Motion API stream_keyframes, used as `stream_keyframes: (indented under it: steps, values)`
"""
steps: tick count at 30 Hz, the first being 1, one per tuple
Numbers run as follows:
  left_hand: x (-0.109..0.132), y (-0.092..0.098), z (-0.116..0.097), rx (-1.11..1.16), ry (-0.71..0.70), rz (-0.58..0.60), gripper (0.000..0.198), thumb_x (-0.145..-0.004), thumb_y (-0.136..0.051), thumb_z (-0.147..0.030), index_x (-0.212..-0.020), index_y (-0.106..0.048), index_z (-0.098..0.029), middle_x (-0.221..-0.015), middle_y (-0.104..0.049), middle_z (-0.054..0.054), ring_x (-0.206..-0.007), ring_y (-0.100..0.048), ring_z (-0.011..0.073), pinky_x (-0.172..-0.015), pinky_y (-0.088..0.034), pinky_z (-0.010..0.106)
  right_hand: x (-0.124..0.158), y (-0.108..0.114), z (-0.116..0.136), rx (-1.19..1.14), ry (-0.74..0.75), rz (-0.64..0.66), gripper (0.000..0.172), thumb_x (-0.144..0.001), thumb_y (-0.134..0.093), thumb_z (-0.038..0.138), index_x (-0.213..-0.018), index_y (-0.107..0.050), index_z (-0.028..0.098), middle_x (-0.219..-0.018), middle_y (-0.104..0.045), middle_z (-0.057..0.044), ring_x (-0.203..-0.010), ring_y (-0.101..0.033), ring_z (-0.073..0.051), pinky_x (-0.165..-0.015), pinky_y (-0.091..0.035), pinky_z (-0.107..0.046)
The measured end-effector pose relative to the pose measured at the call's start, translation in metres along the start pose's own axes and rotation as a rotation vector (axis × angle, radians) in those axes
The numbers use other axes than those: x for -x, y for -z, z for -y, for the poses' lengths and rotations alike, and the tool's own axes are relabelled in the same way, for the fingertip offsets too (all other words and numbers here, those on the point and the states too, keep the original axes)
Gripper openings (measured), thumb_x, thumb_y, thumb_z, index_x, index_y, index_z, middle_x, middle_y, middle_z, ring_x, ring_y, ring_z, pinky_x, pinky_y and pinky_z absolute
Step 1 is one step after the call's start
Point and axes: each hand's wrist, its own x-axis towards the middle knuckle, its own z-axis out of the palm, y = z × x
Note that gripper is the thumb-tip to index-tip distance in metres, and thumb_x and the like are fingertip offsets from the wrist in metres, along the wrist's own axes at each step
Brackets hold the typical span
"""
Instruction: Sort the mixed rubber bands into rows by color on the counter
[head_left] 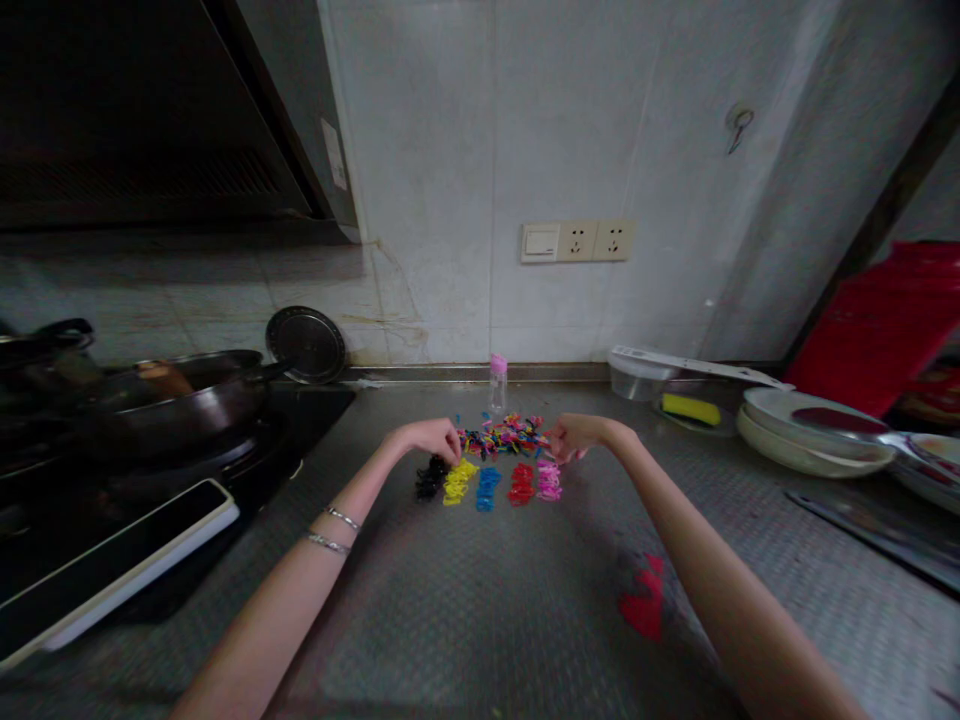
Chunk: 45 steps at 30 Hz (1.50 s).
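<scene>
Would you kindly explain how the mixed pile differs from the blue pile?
The mixed pile is many-coloured; the blue pile is a single colour. The mixed pile spreads wide, while the blue pile is narrow. The mixed pile lies nearer the wall than the blue pile. Both rest on the counter.

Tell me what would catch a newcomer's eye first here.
The bright mixed heap of small pieces at mid-counter, between the left hand and the right hand. Next, the row of single-colour clusters on its near side: black, yellow, blue, red and pink from left to right. Then the large red object at the far right, beyond the bowls.
</scene>
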Motion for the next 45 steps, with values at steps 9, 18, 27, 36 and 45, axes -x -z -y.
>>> stream_keyframes:
  steps: [9, 18, 27, 36, 45]
  values:
    - [0.005, 0.006, -0.006, 0.040, -0.030, -0.049, 0.022, -0.057, -0.066, -0.029, -0.073, -0.071, -0.015, -0.058, -0.061, -0.001, -0.053, -0.046, 0.0088, -0.052, -0.030, 0.020, -0.002, 0.001, -0.005, 0.071, -0.003, 0.040, 0.019, -0.051, -0.062, 0.015, -0.070, -0.061, 0.013, -0.062, -0.061, -0.001, -0.057, -0.055, -0.010, -0.051, -0.043, -0.018]
    - [0.007, 0.013, 0.001, 0.089, -0.116, -0.204, 0.026, -0.066, -0.056, -0.032, -0.074, -0.069, -0.011, -0.055, -0.057, 0.000, -0.049, -0.039, 0.0078, -0.050, -0.027, 0.021, -0.017, -0.003, -0.007, 0.103, 0.263, -0.224, 0.024, -0.057, -0.044, 0.010, -0.069, -0.066, 0.011, -0.060, -0.061, -0.002, -0.053, -0.050, -0.009, -0.047, -0.035, -0.016]
    - [0.008, 0.013, 0.005, 0.123, -0.083, -0.281, 0.027, -0.067, -0.053, -0.030, -0.075, -0.069, -0.009, -0.053, -0.056, 0.001, -0.047, -0.040, 0.0081, -0.048, -0.028, 0.021, -0.028, -0.016, -0.009, 0.164, 0.215, -0.244, 0.025, -0.058, -0.053, 0.012, -0.077, -0.069, 0.013, -0.066, -0.065, -0.003, -0.058, -0.054, -0.012, -0.051, -0.037, -0.018]
    - [0.008, 0.014, 0.016, 0.137, -0.063, -0.298, 0.026, -0.064, -0.056, -0.029, -0.074, -0.069, -0.010, -0.052, -0.056, 0.001, -0.048, -0.040, 0.0084, -0.047, -0.028, 0.020, -0.030, -0.018, -0.009, 0.251, 0.214, -0.234, 0.022, -0.059, -0.048, 0.006, -0.070, -0.067, 0.011, -0.063, -0.063, -0.003, -0.057, -0.051, -0.010, -0.050, -0.035, -0.016]
    - [0.001, 0.012, 0.041, 0.120, -0.007, -0.311, 0.023, -0.058, -0.058, -0.027, -0.070, -0.069, -0.010, -0.057, -0.061, 0.002, -0.051, -0.044, 0.0095, -0.051, -0.032, 0.021, -0.024, -0.023, 0.024, 0.178, 0.373, -0.291, 0.019, -0.067, -0.048, 0.014, -0.072, -0.065, 0.012, -0.062, -0.062, -0.002, -0.055, -0.050, -0.010, -0.050, -0.034, -0.017]
